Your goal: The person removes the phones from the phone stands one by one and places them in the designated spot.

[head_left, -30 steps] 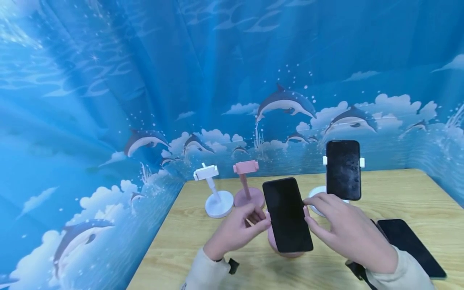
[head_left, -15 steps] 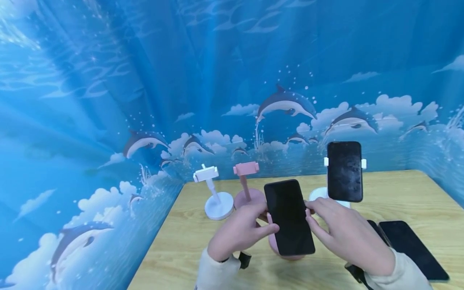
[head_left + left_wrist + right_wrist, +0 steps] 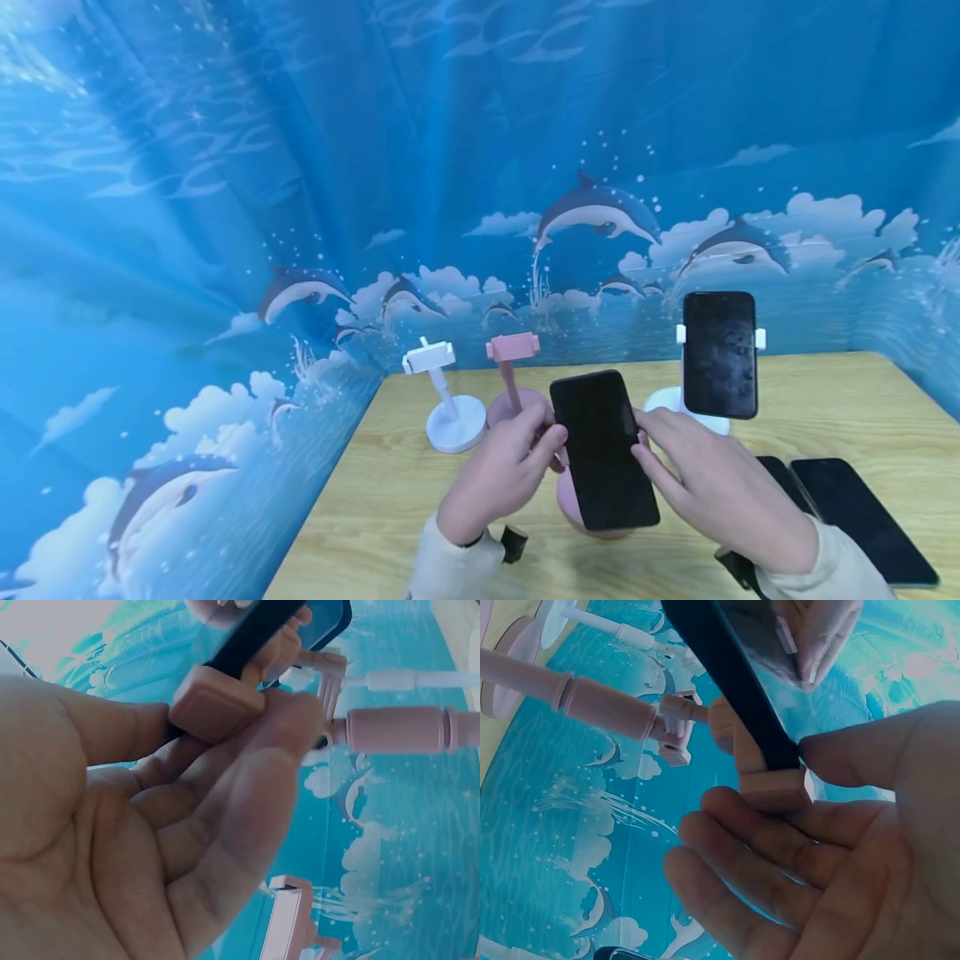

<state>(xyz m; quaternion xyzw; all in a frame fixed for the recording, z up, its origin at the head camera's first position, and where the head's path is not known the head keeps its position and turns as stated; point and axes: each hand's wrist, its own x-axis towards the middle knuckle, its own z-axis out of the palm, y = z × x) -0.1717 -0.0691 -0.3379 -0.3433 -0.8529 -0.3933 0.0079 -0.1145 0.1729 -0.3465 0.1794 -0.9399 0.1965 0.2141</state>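
Note:
A black smartphone [image 3: 606,450] stands tilted in the clamp of a pink phone stand, whose round base [image 3: 572,502] shows below it. My left hand [image 3: 498,467] pinches the clamp's left end, thumb at the phone's edge and fingers behind. In the left wrist view that pink clamp end [image 3: 214,705] lies between thumb and fingers. On the other side my right hand [image 3: 723,483] holds the opposite end, its thumb against the phone's edge. The right wrist view shows this clamp end [image 3: 776,787] hooked over the phone, with curled fingers underneath. The stand's stem is hidden behind the phone.
A white stand [image 3: 456,423] and a second pink stand [image 3: 512,346] are at the back left. Another phone [image 3: 720,354] sits in a white stand at the back right. Two phones lie at the right, one [image 3: 862,521] beside another [image 3: 783,479] partly under my right hand.
My left thumb, over the phone's screen half a second ago, is back at its left edge. My right hand keeps its hold, and the phone stays in the clamp.

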